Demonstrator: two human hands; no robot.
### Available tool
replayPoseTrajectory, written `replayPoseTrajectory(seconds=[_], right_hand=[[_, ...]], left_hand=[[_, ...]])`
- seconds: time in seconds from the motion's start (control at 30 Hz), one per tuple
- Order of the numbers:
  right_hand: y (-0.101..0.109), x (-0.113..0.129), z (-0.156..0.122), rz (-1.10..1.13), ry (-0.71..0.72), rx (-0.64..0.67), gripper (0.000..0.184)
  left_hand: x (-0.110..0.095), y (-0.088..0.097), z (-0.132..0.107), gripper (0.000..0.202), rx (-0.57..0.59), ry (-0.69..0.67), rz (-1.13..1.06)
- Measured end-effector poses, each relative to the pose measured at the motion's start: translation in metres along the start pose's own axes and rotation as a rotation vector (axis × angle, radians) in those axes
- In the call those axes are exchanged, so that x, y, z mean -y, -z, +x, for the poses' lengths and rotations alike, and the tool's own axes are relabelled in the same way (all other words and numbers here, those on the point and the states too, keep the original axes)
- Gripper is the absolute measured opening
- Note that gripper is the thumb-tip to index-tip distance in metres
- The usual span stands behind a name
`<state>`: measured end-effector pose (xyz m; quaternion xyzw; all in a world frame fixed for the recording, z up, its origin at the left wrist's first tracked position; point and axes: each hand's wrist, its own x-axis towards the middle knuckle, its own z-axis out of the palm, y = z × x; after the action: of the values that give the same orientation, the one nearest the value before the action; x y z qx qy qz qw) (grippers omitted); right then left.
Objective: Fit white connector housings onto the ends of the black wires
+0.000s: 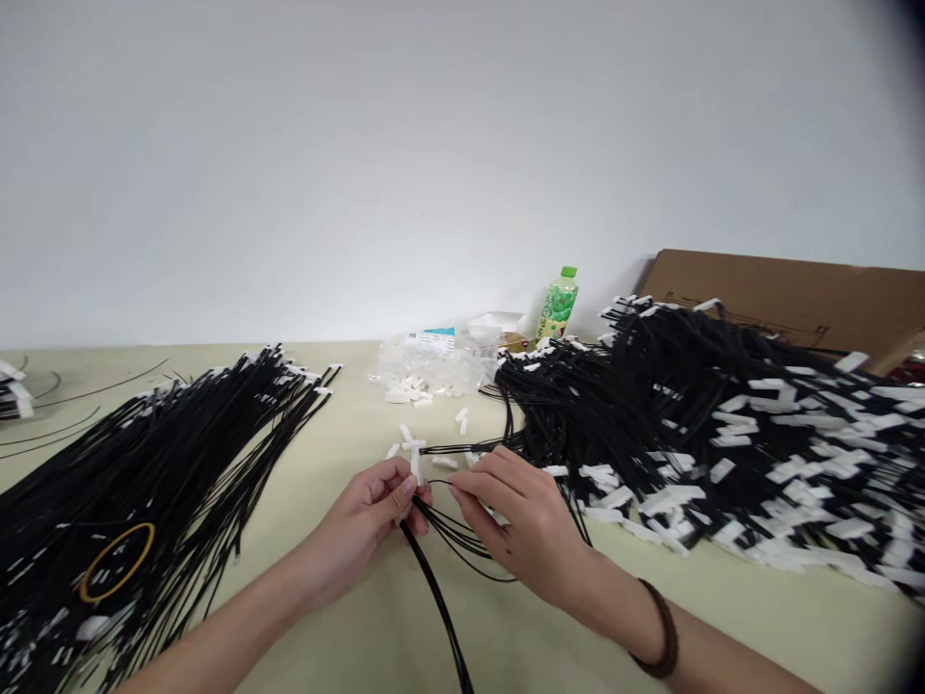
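Observation:
My left hand (376, 516) is closed in a pinch on a small white plastic connector (415, 465) and on a bunch of thin black wires (440, 598) that trails toward me. My right hand (516, 516) is just to its right, fingers pinched on the end of one black wire next to the connector. A dark bracelet (661, 631) sits on my right wrist. Loose white connectors (434, 439) lie on the pale table (347, 434) just beyond my hands.
A large heap of black wires with white connectors (723, 434) fills the right side. Another wire bundle (145, 482) with a yellow rubber band (116, 561) lies left. A clear bag of connectors (426, 371), a green bottle (559, 304) and a cardboard box (787, 294) stand by the wall.

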<state>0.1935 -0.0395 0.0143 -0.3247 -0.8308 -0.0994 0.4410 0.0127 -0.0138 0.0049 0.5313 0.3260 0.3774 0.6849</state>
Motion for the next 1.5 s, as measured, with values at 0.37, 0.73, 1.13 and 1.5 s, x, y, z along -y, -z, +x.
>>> replayPoseTrajectory(seconds=[0.37, 0.73, 1.13, 1.5], right_hand=[[-0.003, 0.002, -0.004, 0.013, -0.003, 0.008, 0.011], [-0.001, 0.004, -0.002, -0.005, -0.042, -0.062, 0.011], [-0.005, 0.012, -0.003, -0.06, 0.0, -0.022, 0.016], [-0.006, 0.014, -0.001, -0.012, -0.016, 0.005, 0.018]], left_hand=[[0.001, 0.003, 0.0, 0.022, 0.048, 0.036, -0.023], [0.0, 0.003, -0.002, 0.022, 0.051, 0.037, -0.025], [0.002, 0.004, -0.002, 0.019, 0.062, 0.012, -0.02], [0.002, 0.002, -0.004, 0.015, 0.058, 0.007, 0.0]])
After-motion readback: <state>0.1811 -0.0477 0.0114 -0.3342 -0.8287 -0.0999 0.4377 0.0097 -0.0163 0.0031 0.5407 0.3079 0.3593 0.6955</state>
